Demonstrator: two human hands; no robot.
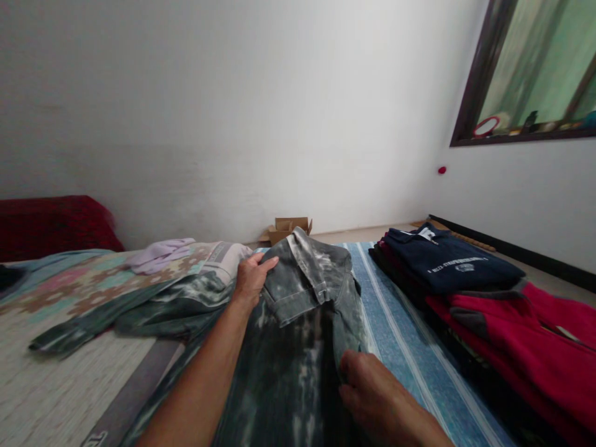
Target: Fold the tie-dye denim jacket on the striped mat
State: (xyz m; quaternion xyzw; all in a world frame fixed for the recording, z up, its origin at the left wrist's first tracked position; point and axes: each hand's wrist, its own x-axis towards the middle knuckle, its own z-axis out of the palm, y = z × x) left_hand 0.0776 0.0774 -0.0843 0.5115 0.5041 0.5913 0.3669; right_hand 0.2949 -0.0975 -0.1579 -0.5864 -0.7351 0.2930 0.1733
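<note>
A dark grey-green collared jacket (284,372) with pale mottled streaks lies spread in front of me. Its collar (298,304) faces up near the middle of the view, and one sleeve (88,323) stretches out to the left. My left hand (251,276) pinches the cloth beside the collar between thumb and fingers. Lower down on the right, my right hand (367,385) is closed around the jacket's right side, near the other sleeve; its fingertips are partly hidden. The jacket's lower part runs out of view beneath my arms.
Folded clothes are stacked on the right, with a navy top (447,261) and a red garment (526,347). Blue striped bedding (395,347) lies under the jacket. Patterned bedding (60,372) and a lilac cloth (161,254) are left. A cardboard box (282,233) stands by the wall.
</note>
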